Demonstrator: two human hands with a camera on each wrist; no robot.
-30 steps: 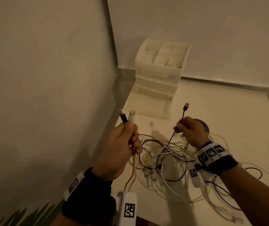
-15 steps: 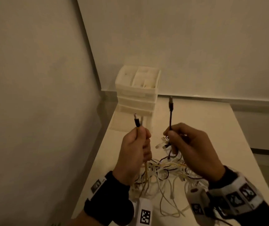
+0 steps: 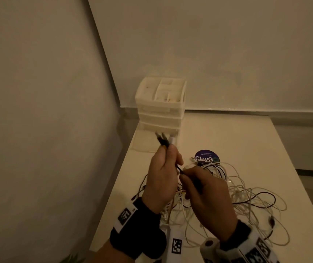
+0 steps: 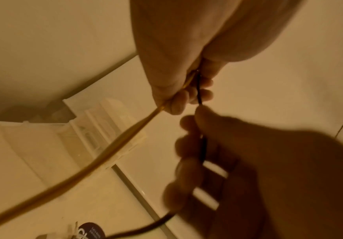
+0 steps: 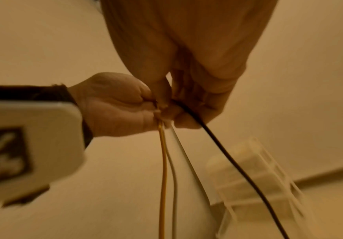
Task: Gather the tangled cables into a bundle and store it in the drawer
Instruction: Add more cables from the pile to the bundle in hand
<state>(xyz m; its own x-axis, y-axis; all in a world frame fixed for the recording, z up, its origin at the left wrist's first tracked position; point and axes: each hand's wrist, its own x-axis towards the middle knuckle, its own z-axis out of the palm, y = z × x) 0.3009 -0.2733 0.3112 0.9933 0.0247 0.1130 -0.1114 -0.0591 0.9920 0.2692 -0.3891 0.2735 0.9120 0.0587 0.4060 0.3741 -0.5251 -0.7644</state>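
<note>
A tangle of white, yellow and black cables (image 3: 233, 194) lies on the white table (image 3: 246, 141). My left hand (image 3: 163, 173) is raised above it and grips several cable ends (image 3: 164, 140) that stick up out of the fist; a yellow cable (image 4: 97, 163) and white ones (image 5: 173, 174) hang below it. My right hand (image 3: 205, 190) is right beside the left and pinches a black cable (image 5: 227, 155) that runs into the left fist. A white drawer unit (image 3: 160, 105) stands at the table's far left corner, its lowest drawer (image 3: 148, 139) pulled out.
A round dark "ClayGo" sticker (image 3: 206, 158) lies on the table behind the tangle. Walls close the table in on the left and behind. The table's right half beyond the cables is bare.
My right hand brought its black cable end over to the left hand, which now grips it with the others. The right hand slid down the black cable. The view tilted up.
</note>
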